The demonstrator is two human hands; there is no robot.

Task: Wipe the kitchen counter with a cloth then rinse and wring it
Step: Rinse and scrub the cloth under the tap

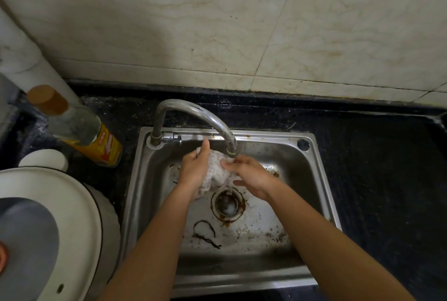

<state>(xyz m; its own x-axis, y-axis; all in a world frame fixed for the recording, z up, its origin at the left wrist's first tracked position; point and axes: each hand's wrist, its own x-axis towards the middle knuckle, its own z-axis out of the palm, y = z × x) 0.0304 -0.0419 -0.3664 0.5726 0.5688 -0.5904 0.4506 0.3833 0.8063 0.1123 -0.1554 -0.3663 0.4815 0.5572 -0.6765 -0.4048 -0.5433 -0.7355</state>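
Head view: a glass bottle and white appliance crowd the left of the frame. At centre, the faucet arches over the sink. Beneath its spout, the left hand and right hand clasp the white cloth between them.

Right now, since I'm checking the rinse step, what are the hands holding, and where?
The cloth, bunched under the tap: left hand grips its left side, right hand presses its right side.
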